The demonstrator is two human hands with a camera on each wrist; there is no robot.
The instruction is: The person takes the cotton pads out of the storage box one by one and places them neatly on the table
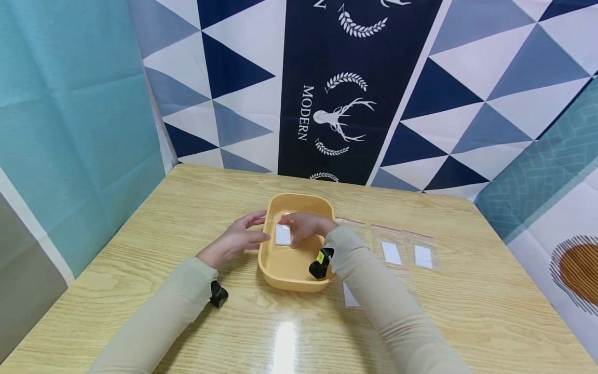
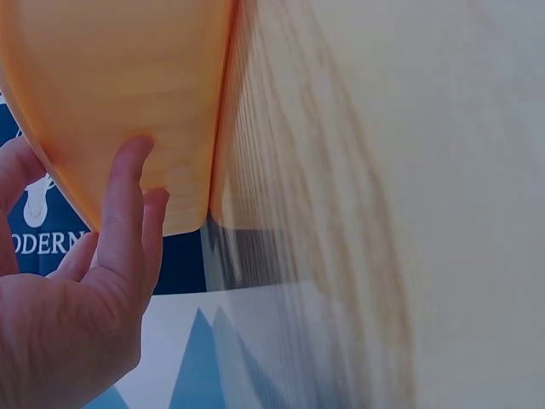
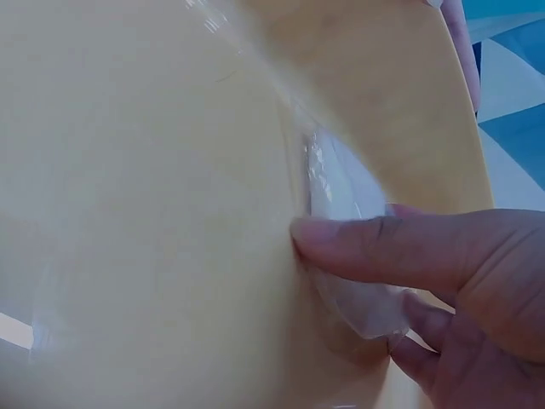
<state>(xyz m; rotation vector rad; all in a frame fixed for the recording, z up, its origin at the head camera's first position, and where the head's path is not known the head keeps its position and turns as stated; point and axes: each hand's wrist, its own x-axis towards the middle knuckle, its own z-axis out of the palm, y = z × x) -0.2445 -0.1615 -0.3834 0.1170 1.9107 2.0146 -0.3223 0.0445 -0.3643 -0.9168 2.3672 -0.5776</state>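
Observation:
Inside a yellow plastic bin (image 1: 294, 284) on the wooden table, my right hand (image 1: 306, 227) pinches a small clear plastic bag (image 1: 282, 235) with a white piece in it. Up close in the right wrist view, the thumb (image 3: 341, 243) lies across the bag (image 3: 349, 183), with the other fingers behind it. My left hand (image 1: 233, 239) is at the bin's left side, its thumb near the rim. From the left wrist view, its loosely extended fingers (image 2: 126, 200) rest against the bin's outer wall (image 2: 111, 77).
Right of the bin lie several clear zip bags with white pieces, among them one bag (image 1: 391, 252) beside another (image 1: 423, 256). A further bag's white piece (image 1: 350, 296) is partly hidden by my right forearm. A patterned curtain (image 1: 243, 93) hangs behind the table.

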